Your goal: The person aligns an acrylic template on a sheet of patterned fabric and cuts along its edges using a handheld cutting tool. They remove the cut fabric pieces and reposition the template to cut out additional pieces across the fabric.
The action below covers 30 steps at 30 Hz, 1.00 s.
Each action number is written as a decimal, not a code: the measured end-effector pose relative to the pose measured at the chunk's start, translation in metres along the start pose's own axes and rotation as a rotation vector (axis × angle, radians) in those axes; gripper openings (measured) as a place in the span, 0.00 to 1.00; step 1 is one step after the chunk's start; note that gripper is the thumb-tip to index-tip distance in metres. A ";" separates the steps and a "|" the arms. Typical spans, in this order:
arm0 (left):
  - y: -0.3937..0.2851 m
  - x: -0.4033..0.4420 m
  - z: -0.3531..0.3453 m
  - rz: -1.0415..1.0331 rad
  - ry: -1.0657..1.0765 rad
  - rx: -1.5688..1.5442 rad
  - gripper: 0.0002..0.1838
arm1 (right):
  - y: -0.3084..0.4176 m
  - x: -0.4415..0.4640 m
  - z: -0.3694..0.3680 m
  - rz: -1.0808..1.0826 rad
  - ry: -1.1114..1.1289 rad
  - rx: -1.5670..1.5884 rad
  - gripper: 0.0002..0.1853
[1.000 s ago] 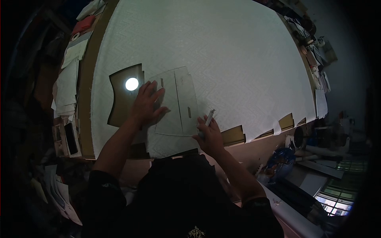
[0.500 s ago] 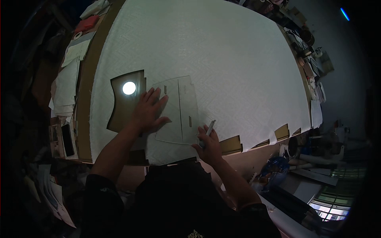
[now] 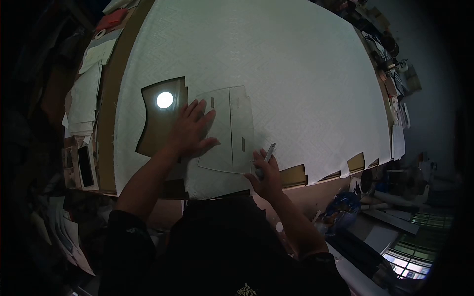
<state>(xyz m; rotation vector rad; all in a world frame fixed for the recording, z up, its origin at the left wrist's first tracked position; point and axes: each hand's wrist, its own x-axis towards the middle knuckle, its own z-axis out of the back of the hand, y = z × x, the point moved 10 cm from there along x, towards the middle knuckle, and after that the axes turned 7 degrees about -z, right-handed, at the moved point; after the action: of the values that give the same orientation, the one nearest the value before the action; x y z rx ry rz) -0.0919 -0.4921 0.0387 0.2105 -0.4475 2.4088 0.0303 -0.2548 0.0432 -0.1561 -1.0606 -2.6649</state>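
A clear plastic template (image 3: 239, 116) with a long line and two narrow slots lies on white patterned fabric (image 3: 311, 89). My left hand (image 3: 194, 129) rests flat on its left side, fingers spread. At the template's lower right corner, my right hand (image 3: 266, 172) is closed around a slim silver tool, which looks like a utility knife (image 3: 271, 152). The knife's upper end points away from me; its lower end is hidden by my fingers. Left of the template, a cut-out opening (image 3: 159, 130) in the fabric shows the brown surface below, with a bright round reflection in it.
Notched gaps (image 3: 293, 176) run along the fabric's near edge. Papers (image 3: 84, 106) and a phone (image 3: 85, 166) lie along the left side. Assorted tools and items (image 3: 390, 64) line the right edge. A blue plastic bundle (image 3: 342, 207) sits below, at right.
The view has shifted slightly, so the fabric, template and hands appear higher and further right. Both hands keep nearly the same pose and place on the template.
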 end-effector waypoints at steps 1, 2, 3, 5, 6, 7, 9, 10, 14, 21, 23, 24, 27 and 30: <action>0.000 0.000 0.000 0.002 0.002 0.001 0.47 | 0.001 0.000 0.001 0.000 0.002 0.002 0.29; 0.000 0.001 0.000 0.000 0.002 -0.006 0.48 | 0.002 0.001 0.001 0.000 0.003 -0.001 0.29; 0.000 0.001 0.000 -0.003 0.004 -0.014 0.48 | 0.003 0.000 0.001 -0.001 0.003 -0.004 0.29; 0.000 0.001 0.001 -0.001 -0.004 -0.024 0.48 | 0.002 -0.001 0.000 0.007 -0.011 0.000 0.29; 0.000 0.001 0.002 0.003 -0.015 -0.034 0.48 | 0.003 -0.001 0.001 0.019 -0.024 0.003 0.29; 0.000 0.001 0.003 0.004 -0.013 -0.035 0.48 | 0.002 -0.001 0.001 0.018 -0.022 0.004 0.29; -0.001 0.002 0.002 -0.007 0.002 -0.030 0.47 | 0.001 -0.001 0.000 0.008 -0.007 -0.002 0.29; 0.000 0.001 0.002 -0.004 0.004 -0.031 0.47 | 0.001 -0.001 -0.001 0.008 -0.004 -0.001 0.29; -0.001 0.002 0.004 -0.005 0.002 -0.035 0.46 | 0.000 -0.002 -0.002 0.014 0.009 -0.010 0.27; 0.001 0.002 0.004 -0.004 -0.008 -0.045 0.46 | 0.000 0.000 -0.001 0.014 0.001 0.010 0.29; 0.001 0.003 0.003 0.001 -0.005 -0.041 0.46 | 0.000 -0.001 -0.001 0.009 0.005 0.006 0.29; 0.001 0.003 0.003 0.006 0.006 -0.036 0.46 | -0.001 0.000 -0.001 0.000 0.008 0.007 0.29; 0.000 0.004 0.006 0.021 0.007 -0.070 0.46 | 0.000 0.000 -0.002 -0.001 0.014 -0.011 0.29; 0.001 0.003 0.005 0.014 -0.021 -0.075 0.46 | 0.000 -0.001 -0.002 0.019 -0.001 -0.018 0.29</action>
<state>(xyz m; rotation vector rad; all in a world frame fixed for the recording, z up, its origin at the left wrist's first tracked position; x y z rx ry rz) -0.0947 -0.4928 0.0444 0.2005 -0.5496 2.4010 0.0318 -0.2561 0.0416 -0.1697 -1.0310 -2.6586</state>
